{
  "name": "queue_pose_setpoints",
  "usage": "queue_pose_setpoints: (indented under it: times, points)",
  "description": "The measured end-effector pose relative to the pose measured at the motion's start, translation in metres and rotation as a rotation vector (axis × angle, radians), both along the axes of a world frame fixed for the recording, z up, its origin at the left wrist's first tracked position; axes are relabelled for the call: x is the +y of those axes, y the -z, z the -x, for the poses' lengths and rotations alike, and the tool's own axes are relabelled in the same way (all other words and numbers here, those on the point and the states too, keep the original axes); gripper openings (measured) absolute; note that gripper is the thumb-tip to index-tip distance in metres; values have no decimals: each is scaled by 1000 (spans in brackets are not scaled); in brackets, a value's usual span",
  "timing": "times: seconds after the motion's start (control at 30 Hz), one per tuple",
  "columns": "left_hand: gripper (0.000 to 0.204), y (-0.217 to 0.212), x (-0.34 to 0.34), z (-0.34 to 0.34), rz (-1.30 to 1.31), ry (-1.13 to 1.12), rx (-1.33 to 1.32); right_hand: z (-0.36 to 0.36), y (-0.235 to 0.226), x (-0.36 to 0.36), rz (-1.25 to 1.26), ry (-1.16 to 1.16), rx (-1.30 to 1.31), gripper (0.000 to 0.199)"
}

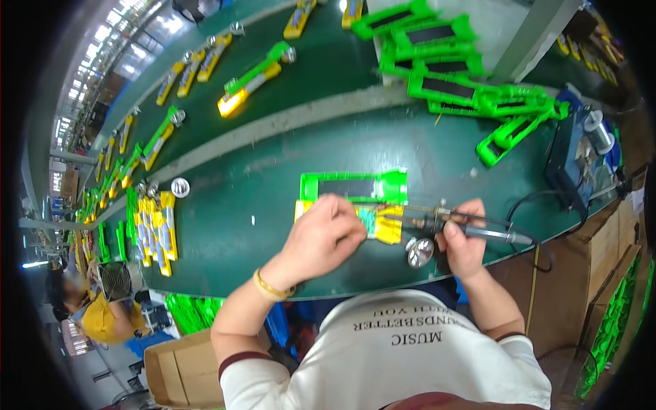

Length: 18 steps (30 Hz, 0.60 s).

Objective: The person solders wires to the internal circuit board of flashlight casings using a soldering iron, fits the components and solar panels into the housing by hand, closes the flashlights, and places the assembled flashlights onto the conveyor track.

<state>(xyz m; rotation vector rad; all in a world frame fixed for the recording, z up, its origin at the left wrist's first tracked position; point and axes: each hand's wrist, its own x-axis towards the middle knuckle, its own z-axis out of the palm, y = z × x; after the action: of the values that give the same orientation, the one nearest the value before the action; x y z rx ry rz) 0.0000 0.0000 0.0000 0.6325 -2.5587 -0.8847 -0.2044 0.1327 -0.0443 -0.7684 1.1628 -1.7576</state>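
My right hand [465,239] grips a soldering iron [488,234], its tip pointing left over a small green circuit board [367,220]. The board sits in a yellow flashlight housing [389,231] lying on the green bench. My left hand [326,232] rests across the left part of that housing with its fingers curled together; what they pinch is hidden. A round silver reflector lamp head [419,253] lies just below the iron, near the housing's right end. Directly behind the housing is a bright green casing [353,186] with a dark panel.
Many green casings [444,89] are heaped at the back right. Beside them stands a blue soldering station [568,150] with a solder wire spool [598,133] and a black cable. Yellow flashlight housings [156,229] are grouped at left. Assembled lights [249,85] lie beyond the grey rail.
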Motion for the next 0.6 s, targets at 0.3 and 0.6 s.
queue_pose_setpoints:
  times: [0.3,0.6]
  points:
    - [7,-10,1,-2,-63,-91,-29,3,-3,0,-30,-22,-22,27]
    - [11,-4,-15,5,-68,-80,-13,6,-4,-13,8,10,26,27]
